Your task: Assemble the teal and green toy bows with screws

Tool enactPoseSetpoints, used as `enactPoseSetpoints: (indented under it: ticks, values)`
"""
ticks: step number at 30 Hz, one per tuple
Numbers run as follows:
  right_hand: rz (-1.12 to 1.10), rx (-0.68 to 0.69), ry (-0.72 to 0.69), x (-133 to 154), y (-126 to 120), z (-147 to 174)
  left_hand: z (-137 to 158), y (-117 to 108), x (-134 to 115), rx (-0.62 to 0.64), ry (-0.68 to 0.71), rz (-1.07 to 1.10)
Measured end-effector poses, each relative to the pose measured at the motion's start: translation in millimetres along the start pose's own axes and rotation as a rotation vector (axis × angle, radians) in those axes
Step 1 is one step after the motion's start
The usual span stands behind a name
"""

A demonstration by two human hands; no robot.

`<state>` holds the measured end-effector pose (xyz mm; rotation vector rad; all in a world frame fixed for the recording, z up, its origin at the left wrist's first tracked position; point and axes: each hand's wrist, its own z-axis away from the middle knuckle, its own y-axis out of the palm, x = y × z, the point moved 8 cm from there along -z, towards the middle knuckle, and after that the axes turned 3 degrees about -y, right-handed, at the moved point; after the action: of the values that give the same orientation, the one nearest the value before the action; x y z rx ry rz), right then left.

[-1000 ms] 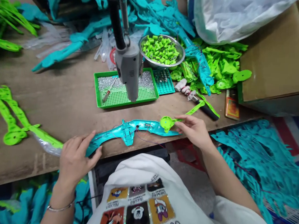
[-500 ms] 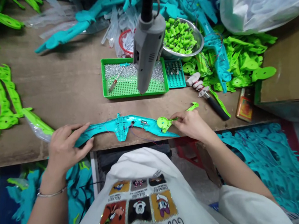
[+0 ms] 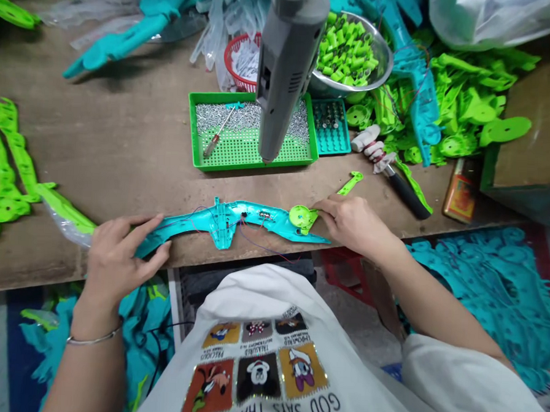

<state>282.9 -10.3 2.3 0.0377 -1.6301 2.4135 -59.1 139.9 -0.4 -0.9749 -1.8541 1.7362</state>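
Note:
A turquoise plastic half-shell (image 3: 223,228), curved like a toy bow, lies along the front of the workbench with thin red and blue wires and small metal parts inside it. My left hand (image 3: 121,256) grips its left end, thumb on the near side and fingers on the far side. At the shell's right end sits a lime-green plastic piece with a round disc (image 3: 301,216). My right hand (image 3: 348,221) pinches this green piece beside the disc; the fingertips partly hide the hold. A lime-green arm (image 3: 351,183) sticks out beyond the fingers.
A grey electric screwdriver (image 3: 289,71) hangs over a green tray (image 3: 252,166) of screws holding a small screwdriver (image 3: 216,135). Behind are a metal bowl (image 3: 386,64) of green pieces and a red basket (image 3: 230,59). A black-handled tool (image 3: 407,194) lies right, near green parts (image 3: 469,99).
The view has shifted slightly, so the bench appears higher. My right hand has moved a little closer around the green disc piece; my left hand keeps its hold on the shell.

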Motion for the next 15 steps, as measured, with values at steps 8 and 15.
enactPoseSetpoints:
  ticks: [8,15]
  values:
    - [0.100,0.061,-0.084,14.3,-7.0,1.7,-0.8,0.5,1.2,0.011,0.002,0.005]
    - [0.046,-0.048,-0.045,17.6,1.4,13.2,1.5,-2.4,1.4,-0.018,0.033,0.032]
